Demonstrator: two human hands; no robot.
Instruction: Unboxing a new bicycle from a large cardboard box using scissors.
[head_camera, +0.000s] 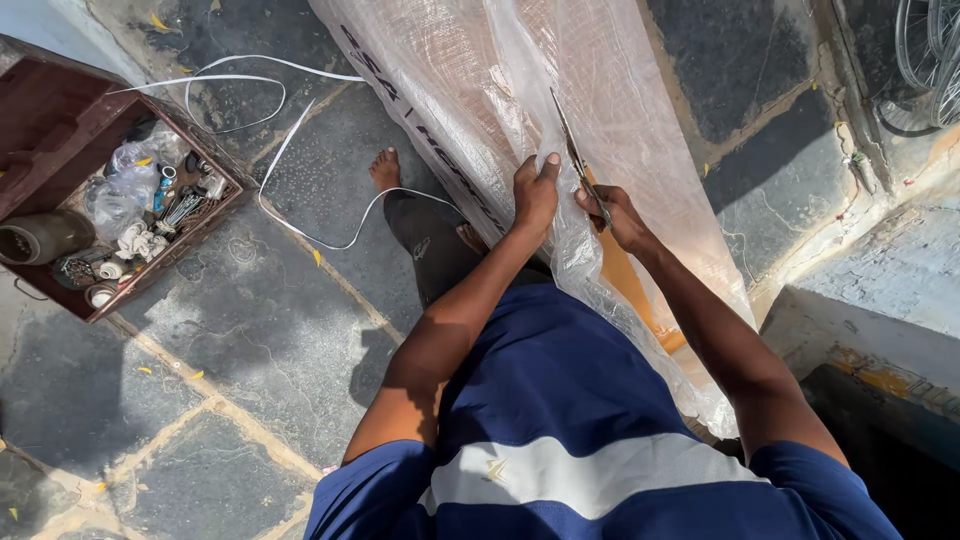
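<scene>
From the head camera, a long package wrapped in clear plastic sheeting (470, 90) runs from the top of the picture down towards the person's body, lying across grey stone paving (230, 330). The wrapping is translucent and whitish, crinkled and glossy in the sun, with a band of dark lettering along its left side. Lower down, an orange-yellow surface shows through an opening in the film, just beside the right forearm.

The left hand (534, 195) is closed on a fold of the plastic, thumb up, pinching the film. The right hand (615, 212) is wrapped around the handle of a thin blade (567, 135), whose narrow tip points up the package and lies against the wrapping between the two hands.

A bare foot (385, 170) stands on the paving left of the package, and a white strap (300, 130) loops across the stones near it. Farther left sits an open dark-red wooden box (60, 120) holding small hardware and plastic bags. Bicycle wheels (930, 50) show at the top right corner.
</scene>
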